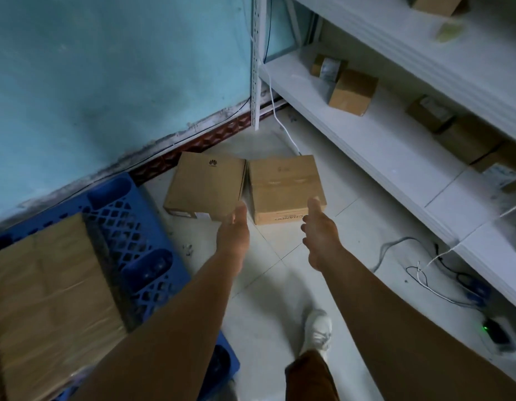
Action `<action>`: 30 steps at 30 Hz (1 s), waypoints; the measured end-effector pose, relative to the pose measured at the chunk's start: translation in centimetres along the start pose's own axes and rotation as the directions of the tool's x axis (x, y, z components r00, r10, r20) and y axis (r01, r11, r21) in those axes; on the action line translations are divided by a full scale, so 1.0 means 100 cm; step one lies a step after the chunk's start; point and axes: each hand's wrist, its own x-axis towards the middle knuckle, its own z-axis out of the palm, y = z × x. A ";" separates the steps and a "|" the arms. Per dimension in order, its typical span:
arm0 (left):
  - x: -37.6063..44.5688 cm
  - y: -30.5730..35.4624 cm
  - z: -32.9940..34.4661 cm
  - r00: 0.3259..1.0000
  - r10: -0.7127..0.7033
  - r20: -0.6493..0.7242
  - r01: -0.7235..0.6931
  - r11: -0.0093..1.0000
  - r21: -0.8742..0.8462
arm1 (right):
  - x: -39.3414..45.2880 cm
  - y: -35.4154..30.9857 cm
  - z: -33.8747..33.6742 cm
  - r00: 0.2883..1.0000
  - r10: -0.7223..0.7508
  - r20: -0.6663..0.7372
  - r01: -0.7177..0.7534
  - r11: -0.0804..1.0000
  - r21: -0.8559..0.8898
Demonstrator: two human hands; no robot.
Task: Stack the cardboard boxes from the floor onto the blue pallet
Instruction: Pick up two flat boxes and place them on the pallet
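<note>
Both open hands — left hand [233, 227], right hand [319, 227] — reach for the right-hand brown cardboard box [285, 186]; best to clamp opposite sides, lift level.

2 bare arms outstretched, left hand [233, 230], right hand [320, 227] (both hands empty, unclenched)

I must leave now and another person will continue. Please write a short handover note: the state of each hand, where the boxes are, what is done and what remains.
Left hand: open, empty, reaching toward the left box on the floor.
Right hand: open, empty, reaching toward the right box beside it.
Both floor boxes lie side by side near the wall, close to touching.
Done: one large box already sits on the blue pallet.
Left: take a grip on each floor box and stack both on the pallet. Boxes on the white shelf are apparently not part of the job.
</note>
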 end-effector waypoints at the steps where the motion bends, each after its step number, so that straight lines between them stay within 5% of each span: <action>1: 0.008 0.005 0.006 1.000 -0.012 -0.008 0.012 1.000 -0.004 | 0.012 -0.008 -0.001 1.000 0.012 0.015 -0.012 1.000 -0.008; 13: 0.090 0.069 0.090 0.982 -0.150 -0.117 0.119 0.964 -0.236 | 0.165 -0.086 -0.026 0.984 0.051 0.172 -0.004 0.964 -0.265; 30: 0.275 0.069 0.113 0.975 -0.204 -0.086 0.192 0.973 -0.131 | 0.356 -0.114 0.012 0.999 0.049 0.005 -0.045 0.948 -0.315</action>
